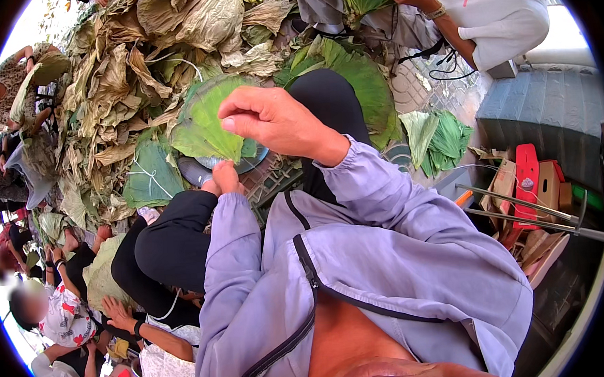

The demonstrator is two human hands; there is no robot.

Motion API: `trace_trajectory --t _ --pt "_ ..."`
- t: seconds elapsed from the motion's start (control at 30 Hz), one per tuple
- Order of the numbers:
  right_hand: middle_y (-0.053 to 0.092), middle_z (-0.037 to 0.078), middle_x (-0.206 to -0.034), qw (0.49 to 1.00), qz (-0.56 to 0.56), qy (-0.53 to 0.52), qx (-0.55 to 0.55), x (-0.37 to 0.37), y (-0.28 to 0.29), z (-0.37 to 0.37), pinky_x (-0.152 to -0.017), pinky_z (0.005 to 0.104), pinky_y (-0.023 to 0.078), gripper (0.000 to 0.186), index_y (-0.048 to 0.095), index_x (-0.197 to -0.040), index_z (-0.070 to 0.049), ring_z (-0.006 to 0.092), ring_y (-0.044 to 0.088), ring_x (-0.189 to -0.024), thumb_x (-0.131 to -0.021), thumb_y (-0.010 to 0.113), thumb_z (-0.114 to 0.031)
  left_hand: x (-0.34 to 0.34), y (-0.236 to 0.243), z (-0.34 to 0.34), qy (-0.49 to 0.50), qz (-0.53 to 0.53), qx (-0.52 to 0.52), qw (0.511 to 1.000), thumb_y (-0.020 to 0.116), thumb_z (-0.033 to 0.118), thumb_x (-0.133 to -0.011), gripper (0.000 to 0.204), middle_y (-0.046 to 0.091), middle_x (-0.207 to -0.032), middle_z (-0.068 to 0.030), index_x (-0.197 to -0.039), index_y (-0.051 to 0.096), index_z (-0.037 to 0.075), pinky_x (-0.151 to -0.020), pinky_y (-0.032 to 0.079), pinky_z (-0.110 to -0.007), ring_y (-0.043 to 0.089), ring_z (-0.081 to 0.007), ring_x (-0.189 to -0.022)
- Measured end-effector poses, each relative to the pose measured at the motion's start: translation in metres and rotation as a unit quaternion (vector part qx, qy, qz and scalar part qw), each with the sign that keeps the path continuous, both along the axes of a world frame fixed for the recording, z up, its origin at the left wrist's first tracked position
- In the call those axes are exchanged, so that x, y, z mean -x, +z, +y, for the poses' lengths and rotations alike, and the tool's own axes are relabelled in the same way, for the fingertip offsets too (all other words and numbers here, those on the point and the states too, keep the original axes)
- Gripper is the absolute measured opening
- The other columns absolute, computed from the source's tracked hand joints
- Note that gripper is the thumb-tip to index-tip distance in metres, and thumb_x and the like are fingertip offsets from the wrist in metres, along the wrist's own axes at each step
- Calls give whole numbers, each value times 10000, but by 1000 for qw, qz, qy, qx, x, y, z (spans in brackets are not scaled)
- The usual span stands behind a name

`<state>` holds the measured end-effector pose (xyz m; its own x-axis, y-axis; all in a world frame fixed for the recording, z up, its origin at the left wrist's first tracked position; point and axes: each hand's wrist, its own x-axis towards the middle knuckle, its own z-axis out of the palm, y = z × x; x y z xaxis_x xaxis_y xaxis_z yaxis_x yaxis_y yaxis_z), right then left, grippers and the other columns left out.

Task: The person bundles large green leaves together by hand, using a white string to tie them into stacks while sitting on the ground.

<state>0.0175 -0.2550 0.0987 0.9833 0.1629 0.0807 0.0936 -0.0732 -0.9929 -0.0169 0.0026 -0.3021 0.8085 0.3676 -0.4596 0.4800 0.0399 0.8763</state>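
A big green lotus leaf point(206, 118), its edge browned in places, is spread out before me, above my knees. My left hand point(227, 178) pinches the leaf's near edge between its fingers. Over the leaf's right side hangs my right hand point(278, 121), its fingers curled in and the thumb close to the forefinger; whatever is in them, if anything, is hidden. Partly under the leaf shows the rim of a blue round basin or stool point(254, 162). A flat bundle of green leaves tied with white string point(152, 174) lies left of my left hand.
A large heap of dried brown leaves point(122, 82) fills the far left. More green leaves point(372, 89) lie beyond my right knee, with a folded bunch point(446, 143) farther right. Other people sit along the left; one point(491, 15) is at far right. A metal-framed cart point(521, 208) holds cardboard.
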Motion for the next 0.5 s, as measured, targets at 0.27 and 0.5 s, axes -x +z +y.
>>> trace_trajectory --t 0.27,0.5 --pt "701 42 -918 973 -12 -227 -49 46 -1 -133 -726 243 524 154 687 -1076 -11 91 641 -781 -981 639 -123 22 63 -26 -82 162 74 981 676 137 -898 100 597 -784 3 -984 631 117 -513 447 -236 583 -104 -687" --pt "666 56 -798 934 115 -324 97 59 -122 -211 -651 314 506 164 668 -929 -14 152 631 -687 -898 681 -175 42 82 -45 -145 184 60 970 663 129 -915 142 635 -851 -2 -1041 608 91 -533 461 -239 611 -112 -707"
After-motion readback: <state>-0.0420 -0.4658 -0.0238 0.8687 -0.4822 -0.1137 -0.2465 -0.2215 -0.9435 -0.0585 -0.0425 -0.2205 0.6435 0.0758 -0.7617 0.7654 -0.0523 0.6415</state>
